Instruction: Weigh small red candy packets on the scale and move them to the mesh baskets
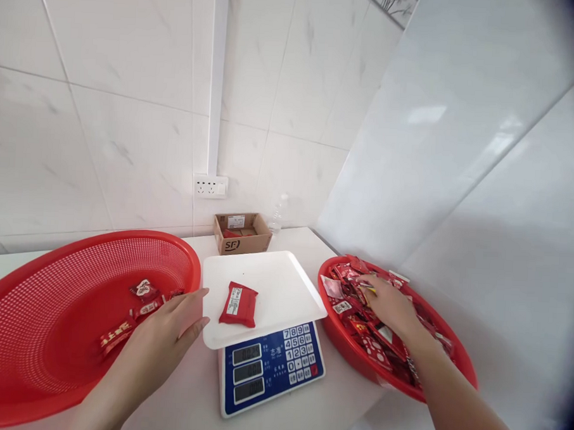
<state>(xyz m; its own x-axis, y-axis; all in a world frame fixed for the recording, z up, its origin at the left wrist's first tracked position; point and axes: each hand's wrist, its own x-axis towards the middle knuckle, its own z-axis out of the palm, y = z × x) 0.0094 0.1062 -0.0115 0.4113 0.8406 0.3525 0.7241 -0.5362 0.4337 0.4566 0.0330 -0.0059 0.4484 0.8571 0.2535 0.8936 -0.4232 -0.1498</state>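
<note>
One red packet with a white label (239, 305) lies on the white tray (274, 284) of a blue and white scale (273, 366). At the tray's left edge is my left hand (167, 336), its thumb and fingers apart and nothing between them. It hovers near the rim of a large red mesh basket (76, 250) that holds several red packets (115, 337). My right hand (390, 305) reaches into a red basin (350, 351) filled with small red packets (373, 352). Its fingertips are among the packets, and what they hold, if anything, is hidden.
Behind the scale stands an open cardboard box (243, 241) with red items inside. A clear plastic bottle (280, 213) is beside it, against the tiled wall (147, 139). A socket panel (211, 186) is on the wall above the white table (292, 415).
</note>
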